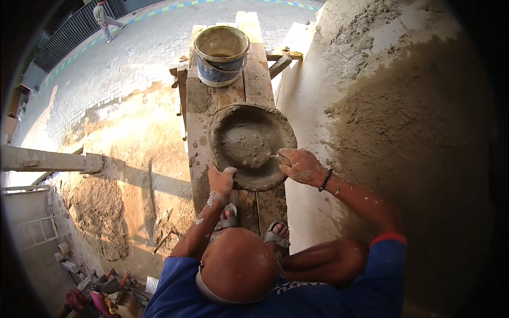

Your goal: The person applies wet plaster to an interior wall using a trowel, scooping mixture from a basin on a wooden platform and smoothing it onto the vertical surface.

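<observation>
A round basin (287, 129), crusted with grey mortar, rests on the wooden planks. Wet mortar (246, 145) is heaped in its middle. My left hand (221, 181) is closed on the near left rim, with the thumb lying over the edge. At the near right side, my right hand (301, 165) is closed around the short handle of what looks like a trowel (275, 156). Its thin shank points into the basin; I cannot make out the blade. Grey splashes mark both hands and forearms.
A mortar-stained bucket (218, 75) stands beyond the basin on the plank scaffold (199, 114). On the right rises a wall (392, 106) with a broad patch of fresh plaster. Sand (98, 217) lies below left, near a wooden beam (47, 159). A person (104, 22) walks on the paving.
</observation>
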A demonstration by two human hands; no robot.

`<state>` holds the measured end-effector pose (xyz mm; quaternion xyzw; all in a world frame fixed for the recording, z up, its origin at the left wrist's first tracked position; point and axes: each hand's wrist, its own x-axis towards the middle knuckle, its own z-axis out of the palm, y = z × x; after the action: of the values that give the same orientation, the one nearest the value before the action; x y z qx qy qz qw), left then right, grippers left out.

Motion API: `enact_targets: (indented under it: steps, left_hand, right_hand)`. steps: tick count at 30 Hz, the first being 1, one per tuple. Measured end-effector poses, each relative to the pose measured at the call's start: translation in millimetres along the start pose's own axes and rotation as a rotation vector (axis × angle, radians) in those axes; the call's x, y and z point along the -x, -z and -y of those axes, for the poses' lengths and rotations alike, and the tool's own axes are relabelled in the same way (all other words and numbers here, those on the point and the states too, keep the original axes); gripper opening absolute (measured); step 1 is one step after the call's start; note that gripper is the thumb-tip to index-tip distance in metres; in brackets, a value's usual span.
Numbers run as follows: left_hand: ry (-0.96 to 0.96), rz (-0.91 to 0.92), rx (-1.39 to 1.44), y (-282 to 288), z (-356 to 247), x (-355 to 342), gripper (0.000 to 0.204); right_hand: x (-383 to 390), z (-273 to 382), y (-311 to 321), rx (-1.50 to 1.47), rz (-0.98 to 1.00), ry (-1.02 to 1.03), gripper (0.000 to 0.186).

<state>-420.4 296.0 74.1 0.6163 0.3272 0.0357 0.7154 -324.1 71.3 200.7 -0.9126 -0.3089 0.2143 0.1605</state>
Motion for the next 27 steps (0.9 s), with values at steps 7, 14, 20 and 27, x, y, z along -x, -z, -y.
enact_targets:
  steps: [7, 14, 20, 27]
  left_hand:
    - [0.195, 0.027, 0.215, 2.8, -2.4, -6.7, 0.064]
    - [0.054, 0.112, 0.283, -4.0, -9.2, 12.5, 0.06]
    - [0.254, 0.166, 0.263, 11.4, 0.7, -9.4, 0.038]
    - [0.252, 0.204, 0.153, 9.8, -24.6, 1.0, 0.018]
  right_hand:
    - [35.7, 27.6, 96.0, -0.212, -0.091, 0.047, 0.031]
    - [115.3, 77.4, 241.5, -0.135, -0.146, -0.073, 0.051]
    - [169.6, 39.6, 300.6, -0.629, -0.295, -0.37, 0.049]
    - [240.0, 17.5, 419.4, 0.297, -1.151, -0.624, 0.045]
